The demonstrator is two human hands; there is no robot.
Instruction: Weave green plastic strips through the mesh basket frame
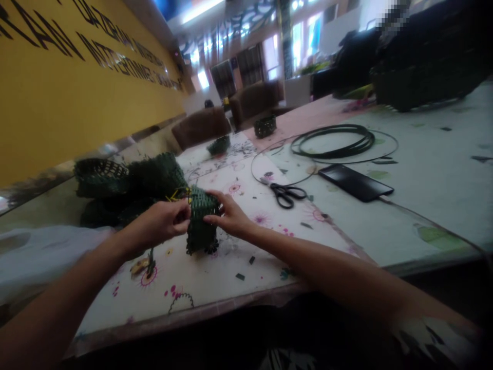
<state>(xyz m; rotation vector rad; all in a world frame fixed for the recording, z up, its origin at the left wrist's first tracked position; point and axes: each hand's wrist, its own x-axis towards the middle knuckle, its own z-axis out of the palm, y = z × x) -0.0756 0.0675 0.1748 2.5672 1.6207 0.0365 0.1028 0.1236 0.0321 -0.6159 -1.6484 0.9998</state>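
A small dark green woven basket (203, 226) is held tilted over the flowered tablecloth near the table's front. My right hand (229, 213) grips its right side, thumb on the near face and fingers toward the upper edge. At the basket's left edge my left hand (177, 218) is closed in a pinch; what lies between its fingers is hidden. Yellow strips (179, 195) show just behind my left hand. Black-handled scissors (285, 194) lie to the right of the basket, apart from both hands.
More green woven baskets (102, 177) are piled at the left, beside a clear plastic bag (50, 252). A coil of dark strip (333, 141) and a phone (356, 182) on a cable lie at the right. Small green baskets (265, 126) stand farther back. Cut scraps (240, 276) are scattered about.
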